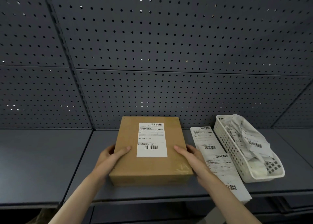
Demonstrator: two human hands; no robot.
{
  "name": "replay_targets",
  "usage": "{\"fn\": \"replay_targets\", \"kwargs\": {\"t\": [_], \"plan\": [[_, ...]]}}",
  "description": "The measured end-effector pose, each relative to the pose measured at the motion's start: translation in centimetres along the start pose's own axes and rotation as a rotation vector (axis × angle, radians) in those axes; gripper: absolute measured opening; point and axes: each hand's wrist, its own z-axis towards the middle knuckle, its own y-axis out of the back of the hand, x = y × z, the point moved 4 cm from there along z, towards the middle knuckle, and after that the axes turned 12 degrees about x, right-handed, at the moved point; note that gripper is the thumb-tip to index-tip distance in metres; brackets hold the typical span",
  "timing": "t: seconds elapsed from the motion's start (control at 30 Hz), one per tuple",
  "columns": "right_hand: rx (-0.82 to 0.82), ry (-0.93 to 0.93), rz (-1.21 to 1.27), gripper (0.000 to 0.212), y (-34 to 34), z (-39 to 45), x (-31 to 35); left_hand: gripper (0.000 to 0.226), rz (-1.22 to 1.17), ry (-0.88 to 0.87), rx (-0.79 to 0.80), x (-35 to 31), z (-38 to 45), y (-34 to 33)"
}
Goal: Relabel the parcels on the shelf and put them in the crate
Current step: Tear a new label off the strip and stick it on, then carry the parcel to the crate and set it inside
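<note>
We are looking at a parcel stockroom: grey metal shelving (pixel 50 164) is backing onto a perforated panel (pixel 152 46), with a labelled cardboard parcel (pixel 150 166) and shipping labels (pixel 218 159) lying on that shelving.

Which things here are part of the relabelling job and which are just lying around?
Job: cardboard parcel held by left hand and right hand; its label; strip of fresh labels.
Lying about: white basket of crumpled label paper.
</note>
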Motion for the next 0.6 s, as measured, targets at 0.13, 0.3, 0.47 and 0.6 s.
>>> {"fn": "replay_targets", "kwargs": {"t": [0.13,0.3,0.47,0.6], "plan": [[0.009,0.002,0.136,0.048,-0.6,-0.3,0.2,0.061,-0.155,0.004,0.007,0.5,-0.1,-0.8],[0.022,0.037,0.274,0.039,-1.1,-0.7,0.5,0.057,-0.265,-0.010,-0.002,0.7,-0.4,-1.2],[0.051,0.071,0.300,0.049,-1.4,-0.9,1.2,0.057,-0.324,-0.072,-0.033,-0.2,-1.6,-0.8],[0.091,0.109,0.269,0.055,-2.0,-1.3,2.6,0.070,-0.325,-0.121,-0.054,-1.0,-3.0,0.3]]}}
